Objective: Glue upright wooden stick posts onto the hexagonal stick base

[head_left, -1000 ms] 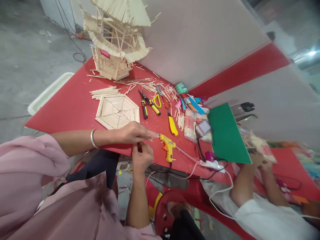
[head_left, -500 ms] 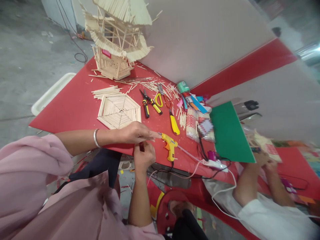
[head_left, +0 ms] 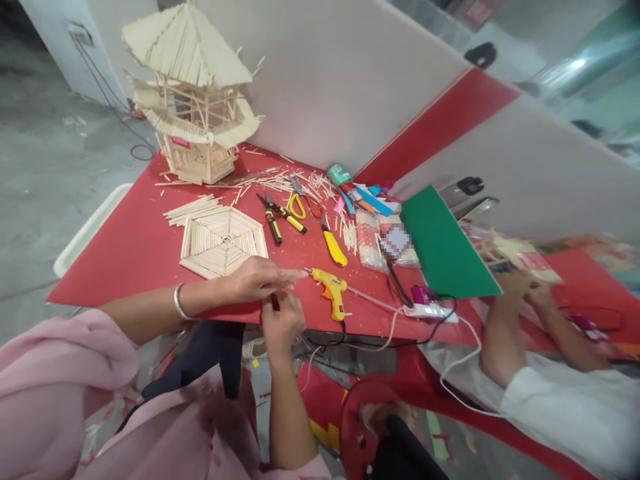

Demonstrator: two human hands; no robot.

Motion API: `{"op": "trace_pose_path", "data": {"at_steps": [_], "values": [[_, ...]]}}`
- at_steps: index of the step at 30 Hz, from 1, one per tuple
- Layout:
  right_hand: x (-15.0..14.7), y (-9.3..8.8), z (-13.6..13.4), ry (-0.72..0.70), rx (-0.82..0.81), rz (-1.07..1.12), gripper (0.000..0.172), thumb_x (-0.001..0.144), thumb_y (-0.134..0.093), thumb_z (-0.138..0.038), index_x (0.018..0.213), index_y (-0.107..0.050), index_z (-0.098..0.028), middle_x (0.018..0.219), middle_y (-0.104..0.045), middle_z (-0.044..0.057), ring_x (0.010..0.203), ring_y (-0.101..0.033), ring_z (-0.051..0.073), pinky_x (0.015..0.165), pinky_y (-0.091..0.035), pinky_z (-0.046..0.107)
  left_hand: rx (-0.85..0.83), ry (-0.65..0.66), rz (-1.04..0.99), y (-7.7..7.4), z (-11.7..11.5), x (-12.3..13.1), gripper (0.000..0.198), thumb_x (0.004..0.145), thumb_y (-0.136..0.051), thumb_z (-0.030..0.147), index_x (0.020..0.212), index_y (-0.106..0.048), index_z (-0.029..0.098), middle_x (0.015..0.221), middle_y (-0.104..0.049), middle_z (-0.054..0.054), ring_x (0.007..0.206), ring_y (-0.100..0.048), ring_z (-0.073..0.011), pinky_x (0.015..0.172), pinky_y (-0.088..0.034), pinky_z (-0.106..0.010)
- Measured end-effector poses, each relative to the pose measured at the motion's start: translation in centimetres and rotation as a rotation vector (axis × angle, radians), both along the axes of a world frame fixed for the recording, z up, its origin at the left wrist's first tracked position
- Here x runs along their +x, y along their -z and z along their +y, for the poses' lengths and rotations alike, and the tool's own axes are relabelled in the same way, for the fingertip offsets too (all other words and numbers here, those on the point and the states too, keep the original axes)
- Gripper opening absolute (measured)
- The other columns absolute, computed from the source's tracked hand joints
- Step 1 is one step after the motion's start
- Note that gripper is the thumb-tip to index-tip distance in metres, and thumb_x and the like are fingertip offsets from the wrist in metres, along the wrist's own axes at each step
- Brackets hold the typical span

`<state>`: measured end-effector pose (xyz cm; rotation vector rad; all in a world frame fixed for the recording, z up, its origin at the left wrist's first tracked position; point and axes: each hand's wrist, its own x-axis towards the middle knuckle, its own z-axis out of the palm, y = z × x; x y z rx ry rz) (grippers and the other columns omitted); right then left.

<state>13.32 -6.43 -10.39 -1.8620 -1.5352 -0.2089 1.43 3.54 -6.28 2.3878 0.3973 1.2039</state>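
My left hand (head_left: 255,279), with a silver bangle on its wrist, hovers over the table's front edge. Its fingers stretch out to the right, the tips close to the nozzle of a yellow glue gun (head_left: 330,290). Just beneath, my right hand (head_left: 283,319) is closed, its curled fingers against the underside of the left. Whatever may be in the right hand is hidden; a dark gap shows between its fingers. Behind my left hand lies a hexagonal panel of wooden sticks (head_left: 225,239). The glue gun lies on its side on the red table (head_left: 130,257), a clear glue stick out its back.
A stick pagoda (head_left: 195,100) stands at the back left. Black-and-yellow pliers (head_left: 280,217), a yellow utility knife (head_left: 333,245), loose sticks (head_left: 193,210) and bagged sticks (head_left: 369,240) lie around. A green board (head_left: 445,243) separates a co-worker's hands (head_left: 520,283). Cables run from a power strip (head_left: 430,312).
The view has shifted, so the pagoda and table items appear farther left and the pagoda's whole roof shows. My hands keep nearly the same pose together beside the glue gun.
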Motion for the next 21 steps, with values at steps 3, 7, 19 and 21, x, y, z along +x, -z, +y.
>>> {"op": "trace_pose_path", "data": {"at_steps": [3, 7, 19, 21], "values": [[-0.1, 0.1, 0.2, -0.006, 0.03, 0.005, 0.02, 0.092, -0.056, -0.031, 0.086, -0.073, -0.021, 0.073, -0.068, 0.003, 0.069, -0.058, 0.018, 0.066, -0.035, 0.029, -0.09, -0.022, 0.001, -0.5, -0.4, -0.1, 0.054, 0.092, -0.057, 0.02, 0.145, -0.049, 0.023, 0.087, -0.076, -0.004, 0.065, -0.066, -0.0093, 0.065, -0.051, -0.019], [-0.2, 0.1, 0.2, -0.019, 0.034, 0.018, 0.018, 0.091, -0.059, -0.03, 0.085, -0.073, -0.021, 0.073, -0.068, 0.003, 0.068, -0.057, 0.017, 0.064, -0.034, 0.028, -0.349, -0.038, -0.009, -1.3, -0.7, -0.1, 0.055, 0.088, -0.06, 0.021, 0.142, -0.052, 0.018, 0.09, -0.077, -0.006, 0.06, -0.062, -0.0078, 0.06, -0.05, -0.017], [-0.4, -0.2, 0.3, -0.013, -0.004, 0.042, 0.013, 0.09, -0.063, -0.031, 0.085, -0.072, -0.022, 0.071, -0.067, 0.002, 0.07, -0.055, 0.017, 0.063, -0.029, 0.03, -0.647, -0.014, -0.061, -2.4, -1.0, -0.5, 0.034, 0.081, -0.074, 0.04, 0.099, -0.074, 0.012, 0.083, -0.073, -0.007, 0.045, -0.053, -0.0055, 0.042, -0.04, -0.017], [-0.4, -0.2, 0.3, -0.014, 0.0, 0.044, 0.014, 0.09, -0.063, -0.032, 0.084, -0.071, -0.022, 0.072, -0.068, 0.002, 0.07, -0.055, 0.017, 0.063, -0.03, 0.03, -0.646, -0.01, -0.064, -2.3, -0.9, -0.6, 0.035, 0.08, -0.075, 0.041, 0.099, -0.075, 0.012, 0.08, -0.072, -0.006, 0.045, -0.053, -0.0058, 0.042, -0.041, -0.017]]}}
